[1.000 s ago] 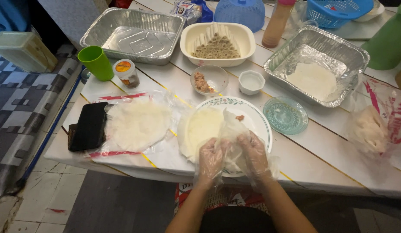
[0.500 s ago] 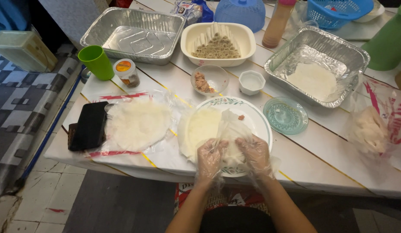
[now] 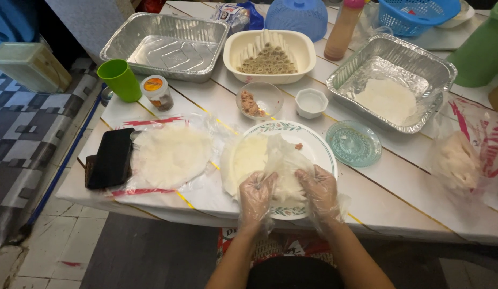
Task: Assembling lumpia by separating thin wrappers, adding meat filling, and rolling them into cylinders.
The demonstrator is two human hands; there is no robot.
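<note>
— How many hands are on the wrapper?

— 2, both in clear plastic gloves. The left hand point(image 3: 257, 194) and the right hand point(image 3: 319, 191) each pinch an edge of the thin, pale, round wrapper sheet point(image 3: 285, 170), fingers curled around it, lifting it into a loose fold.

— Where does it sit?

— Over the near part of the white round plate with a floral rim point(image 3: 318, 147), at the table's front edge. 1 more flat sheet seems to lie under it on the plate's left side, though the glare makes that hard to confirm.

— What else can be counted?

— 2 foil trays: the empty foil tray point(image 3: 166, 45) at the far left, and the foil tray holding pale sheets point(image 3: 390, 80) at the right. 1 cream oval dish of stacked rolls point(image 3: 269, 53). 1 small glass bowl of minced filling point(image 3: 258, 99), with 1 small white cup point(image 3: 311, 102) just beside it. 1 green glass saucer point(image 3: 354, 143) right of the plate. 1 green plastic cup point(image 3: 119, 79), 1 small orange-lidded jar point(image 3: 156, 92), and 1 black phone point(image 3: 111, 158) beside another stack of wrappers on plastic film point(image 3: 171, 155).
</note>
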